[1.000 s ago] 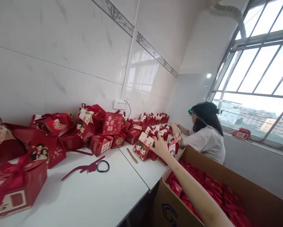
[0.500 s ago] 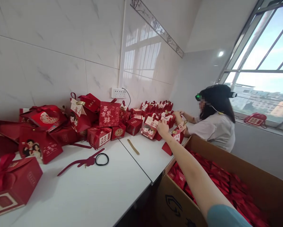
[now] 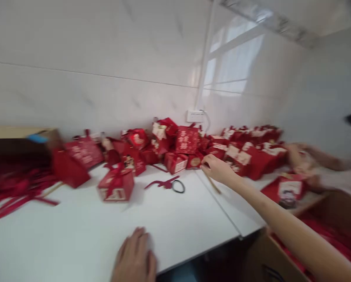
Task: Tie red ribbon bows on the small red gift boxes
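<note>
Left to right: a bow-tied red gift box (image 3: 116, 186) stands on the bench (image 3: 84, 235); the left hand (image 3: 135, 256), fingers extended, apparently grasps nothing; a medallion-printed gift box (image 3: 195, 161) sits beside the right hand (image 3: 218, 168), its fingers bent together, contents indeterminable. Step, presumably: reaching among boxes; any fresh grasp calls for parted fingers.

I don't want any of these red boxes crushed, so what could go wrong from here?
The right hand appears close to the piled red boxes; a brush might topple the upright one on top.

The dark red strap and black ring lie loose on the white table; a sweeping arm could snag or scatter them.
</note>
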Tool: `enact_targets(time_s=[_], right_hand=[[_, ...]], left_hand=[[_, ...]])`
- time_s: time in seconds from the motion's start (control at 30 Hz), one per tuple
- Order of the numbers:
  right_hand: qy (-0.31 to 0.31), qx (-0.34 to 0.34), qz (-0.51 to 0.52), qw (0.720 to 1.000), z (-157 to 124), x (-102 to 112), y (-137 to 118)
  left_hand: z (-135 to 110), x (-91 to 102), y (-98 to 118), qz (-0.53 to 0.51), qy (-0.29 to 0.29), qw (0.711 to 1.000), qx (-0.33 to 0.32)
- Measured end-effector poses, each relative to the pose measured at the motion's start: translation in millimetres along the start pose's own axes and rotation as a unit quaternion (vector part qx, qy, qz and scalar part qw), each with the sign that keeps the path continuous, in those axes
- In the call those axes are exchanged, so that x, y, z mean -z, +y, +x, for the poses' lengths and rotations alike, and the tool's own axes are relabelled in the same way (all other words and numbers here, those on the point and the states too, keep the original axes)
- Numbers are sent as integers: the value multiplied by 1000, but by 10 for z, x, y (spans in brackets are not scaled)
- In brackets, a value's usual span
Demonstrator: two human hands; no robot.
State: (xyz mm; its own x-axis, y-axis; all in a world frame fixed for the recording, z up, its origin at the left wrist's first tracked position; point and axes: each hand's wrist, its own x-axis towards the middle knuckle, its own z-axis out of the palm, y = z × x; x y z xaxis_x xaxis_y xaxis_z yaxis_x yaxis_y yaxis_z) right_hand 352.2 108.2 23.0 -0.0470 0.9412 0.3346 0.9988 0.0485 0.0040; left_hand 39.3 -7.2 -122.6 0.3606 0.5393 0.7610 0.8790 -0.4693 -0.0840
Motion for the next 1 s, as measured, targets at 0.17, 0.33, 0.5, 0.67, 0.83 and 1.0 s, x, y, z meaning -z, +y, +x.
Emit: enact_targets(time_s=[0.17, 0.33, 0.5, 0.67, 0.83, 1.0], right_hand=[[-125, 276, 202, 931, -227, -60, -1350], [-52, 179, 312, 932, -10, -332, -2414], [-70, 185, 354, 914, 97, -528, -2568], [-105, 257, 349, 895, -402, -388, -2101], [-146, 284, 367, 874, -914, -113, -1568], [-89, 173, 463, 865, -1230, 41, -1205]], left_hand=[[93, 207, 191, -26, -80, 990, 109], [60, 226, 237, -54, -102, 984, 138], [59, 361, 132, -216, -81, 958, 170], [-1, 583, -41, -341, 144, 860, 351], [83, 706, -144, -389, 141, 798, 438], [365, 657, -287, -483, 37, 738, 469]])
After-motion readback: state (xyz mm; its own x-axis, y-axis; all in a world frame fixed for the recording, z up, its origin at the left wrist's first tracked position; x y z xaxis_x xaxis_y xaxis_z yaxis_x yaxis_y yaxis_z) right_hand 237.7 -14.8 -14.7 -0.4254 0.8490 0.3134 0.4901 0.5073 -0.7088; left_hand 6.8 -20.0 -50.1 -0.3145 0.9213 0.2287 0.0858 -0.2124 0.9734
